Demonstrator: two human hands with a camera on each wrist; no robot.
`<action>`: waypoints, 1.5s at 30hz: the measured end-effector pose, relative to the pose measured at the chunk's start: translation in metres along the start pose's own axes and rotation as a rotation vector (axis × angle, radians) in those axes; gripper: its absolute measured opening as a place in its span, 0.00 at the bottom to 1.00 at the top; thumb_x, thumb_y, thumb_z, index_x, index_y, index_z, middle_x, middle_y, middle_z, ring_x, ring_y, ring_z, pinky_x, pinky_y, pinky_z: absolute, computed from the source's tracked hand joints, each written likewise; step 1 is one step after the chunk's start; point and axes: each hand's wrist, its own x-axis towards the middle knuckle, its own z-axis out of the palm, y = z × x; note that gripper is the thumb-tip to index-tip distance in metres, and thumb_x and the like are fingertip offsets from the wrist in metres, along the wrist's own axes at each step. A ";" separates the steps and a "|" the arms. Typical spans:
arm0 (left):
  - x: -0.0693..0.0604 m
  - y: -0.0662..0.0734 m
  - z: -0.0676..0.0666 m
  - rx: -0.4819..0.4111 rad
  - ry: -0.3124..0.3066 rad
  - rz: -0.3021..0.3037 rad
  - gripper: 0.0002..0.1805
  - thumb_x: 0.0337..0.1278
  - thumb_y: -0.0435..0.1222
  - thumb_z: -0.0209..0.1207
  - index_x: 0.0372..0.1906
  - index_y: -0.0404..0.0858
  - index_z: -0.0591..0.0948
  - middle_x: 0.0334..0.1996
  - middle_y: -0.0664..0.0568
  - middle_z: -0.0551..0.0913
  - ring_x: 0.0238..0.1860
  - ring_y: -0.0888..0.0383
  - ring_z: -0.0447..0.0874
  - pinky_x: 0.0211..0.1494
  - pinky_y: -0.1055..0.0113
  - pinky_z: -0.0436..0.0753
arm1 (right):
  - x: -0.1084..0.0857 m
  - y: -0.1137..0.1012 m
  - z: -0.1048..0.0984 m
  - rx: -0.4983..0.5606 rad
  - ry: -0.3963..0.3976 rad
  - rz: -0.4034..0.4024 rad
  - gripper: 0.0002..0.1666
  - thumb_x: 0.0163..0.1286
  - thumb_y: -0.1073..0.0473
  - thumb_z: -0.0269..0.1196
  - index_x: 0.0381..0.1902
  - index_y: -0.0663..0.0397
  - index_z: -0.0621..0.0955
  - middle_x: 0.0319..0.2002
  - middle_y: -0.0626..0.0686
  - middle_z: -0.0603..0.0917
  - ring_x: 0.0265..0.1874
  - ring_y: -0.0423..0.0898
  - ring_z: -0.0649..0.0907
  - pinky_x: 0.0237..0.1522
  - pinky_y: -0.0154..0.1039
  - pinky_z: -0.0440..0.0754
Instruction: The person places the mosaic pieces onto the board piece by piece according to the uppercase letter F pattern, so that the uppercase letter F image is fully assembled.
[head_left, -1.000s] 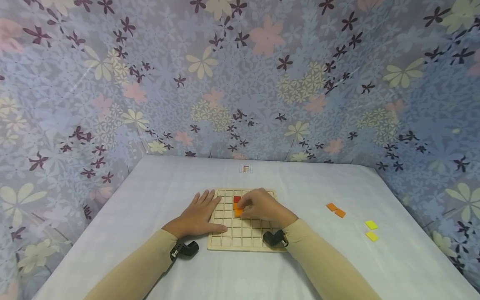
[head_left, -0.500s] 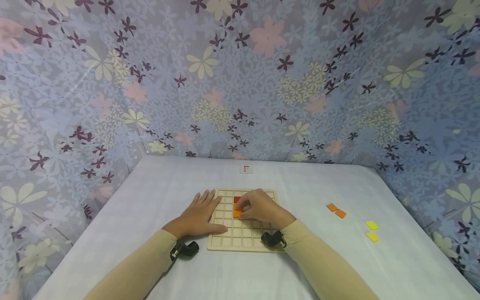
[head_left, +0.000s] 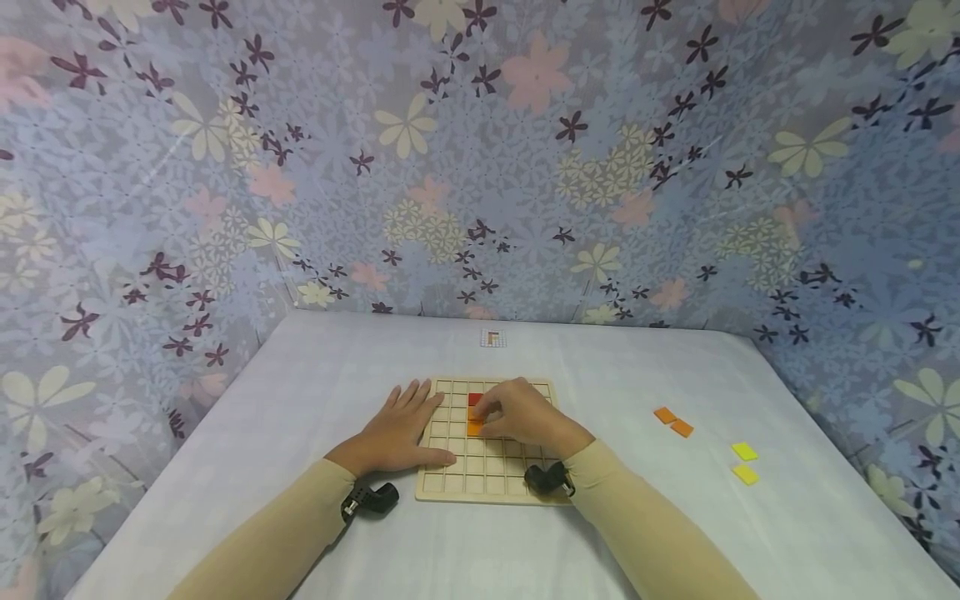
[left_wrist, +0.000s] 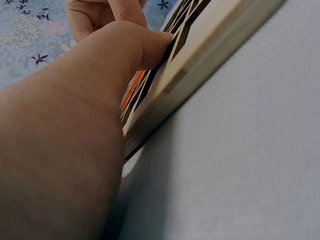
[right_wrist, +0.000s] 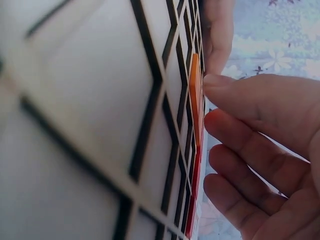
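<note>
Near orange tile [head_left: 475, 428]: thin, on the grid board [head_left: 474, 484], squarer in its cell than a second ago, so probably seated.
Right grip [head_left: 520, 414]: at that tile, fingers slightly parted, nothing visibly pinched.
Left grip [head_left: 397, 432]: spread across the left edge.
Board texture: pale wood, ridged into squares.

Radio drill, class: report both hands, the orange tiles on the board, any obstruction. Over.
Left hand spread over left edge of board. Right hand, fingers at orange tiles. No obstacle seen; tiles partly hidden by hand.
</note>
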 end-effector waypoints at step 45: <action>-0.002 0.004 -0.003 -0.024 0.020 0.005 0.65 0.55 0.78 0.55 0.84 0.35 0.58 0.83 0.34 0.48 0.82 0.37 0.41 0.80 0.40 0.40 | -0.178 0.150 -0.119 -0.150 0.276 0.519 0.31 0.65 0.53 0.78 0.58 0.69 0.84 0.53 0.66 0.86 0.54 0.68 0.82 0.55 0.63 0.80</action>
